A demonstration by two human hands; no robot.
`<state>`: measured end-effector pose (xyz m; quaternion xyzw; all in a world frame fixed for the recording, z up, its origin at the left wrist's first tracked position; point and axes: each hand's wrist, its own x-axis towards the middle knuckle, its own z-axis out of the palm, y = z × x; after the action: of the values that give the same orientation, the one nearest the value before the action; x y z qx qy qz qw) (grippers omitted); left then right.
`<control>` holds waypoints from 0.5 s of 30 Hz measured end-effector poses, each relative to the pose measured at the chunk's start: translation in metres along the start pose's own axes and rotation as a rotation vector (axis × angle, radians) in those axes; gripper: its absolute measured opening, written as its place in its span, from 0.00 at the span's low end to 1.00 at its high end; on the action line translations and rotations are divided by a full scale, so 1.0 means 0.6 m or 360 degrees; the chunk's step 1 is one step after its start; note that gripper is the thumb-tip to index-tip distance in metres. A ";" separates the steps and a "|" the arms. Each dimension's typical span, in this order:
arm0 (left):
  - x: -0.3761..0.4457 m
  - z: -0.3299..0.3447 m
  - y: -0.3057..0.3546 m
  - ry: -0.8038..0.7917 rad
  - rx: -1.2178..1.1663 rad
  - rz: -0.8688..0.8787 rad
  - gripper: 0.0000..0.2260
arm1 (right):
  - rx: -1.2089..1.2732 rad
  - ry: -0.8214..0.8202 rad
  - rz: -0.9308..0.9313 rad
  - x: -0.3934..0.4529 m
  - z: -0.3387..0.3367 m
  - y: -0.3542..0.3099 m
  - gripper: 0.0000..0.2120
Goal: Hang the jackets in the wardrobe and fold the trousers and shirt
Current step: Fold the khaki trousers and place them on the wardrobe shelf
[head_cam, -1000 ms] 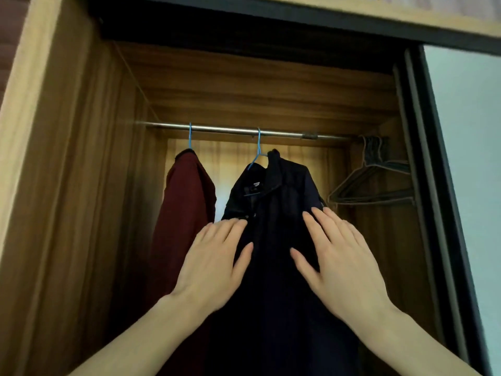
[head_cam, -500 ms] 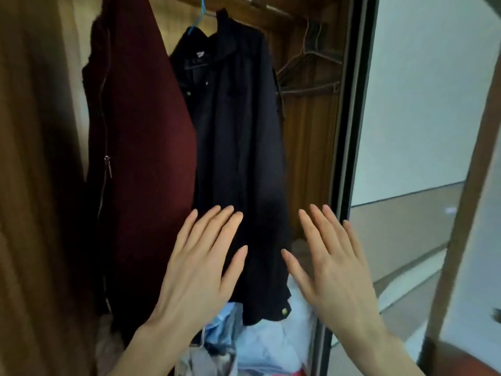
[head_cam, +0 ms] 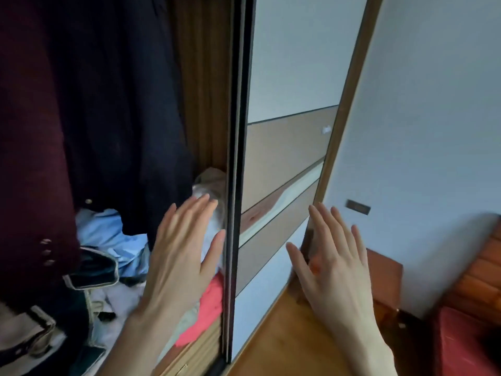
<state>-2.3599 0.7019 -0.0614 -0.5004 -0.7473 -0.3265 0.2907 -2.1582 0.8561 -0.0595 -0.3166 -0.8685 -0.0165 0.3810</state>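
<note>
Two jackets hang inside the wardrobe at the left: a maroon jacket [head_cam: 29, 137] at the far left and a dark navy jacket [head_cam: 122, 104] beside it, only their lower halves in view. My left hand [head_cam: 181, 256] hovers with straight fingers below the navy jacket's hem, touching nothing. My right hand [head_cam: 333, 261] is held out flat in front of the wardrobe's sliding door [head_cam: 284, 131], holding nothing. The rail and hangers are out of view.
A heap of clothes lies on the wardrobe floor: light blue fabric [head_cam: 108, 234], a red piece [head_cam: 208, 302], and a beige strap [head_cam: 24, 335]. The door's dark edge [head_cam: 235, 185] stands between my hands. Wooden floor [head_cam: 284, 343] and red-brown furniture [head_cam: 474, 308] are at the right.
The view has swung down and to the right, away from the rail. Both hands have come off the navy jacket and now hover lower, the right one in front of the sliding door.
</note>
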 end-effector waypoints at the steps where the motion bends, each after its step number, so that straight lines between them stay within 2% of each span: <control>1: 0.001 0.016 0.016 0.0006 -0.0077 0.0012 0.23 | 0.0002 0.0023 0.0079 -0.015 -0.007 0.017 0.34; 6: 0.004 0.096 0.110 -0.0058 -0.0356 0.0161 0.22 | 0.0004 0.0222 0.0373 -0.091 -0.056 0.104 0.29; 15: 0.028 0.209 0.325 -0.0236 -0.0729 0.0425 0.25 | -0.0296 0.0270 0.0679 -0.187 -0.152 0.252 0.30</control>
<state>-2.1959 0.8648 -0.0878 -0.6698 -0.6005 -0.4083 0.1549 -1.9563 0.8920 -0.1025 -0.5240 -0.7417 -0.0421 0.4165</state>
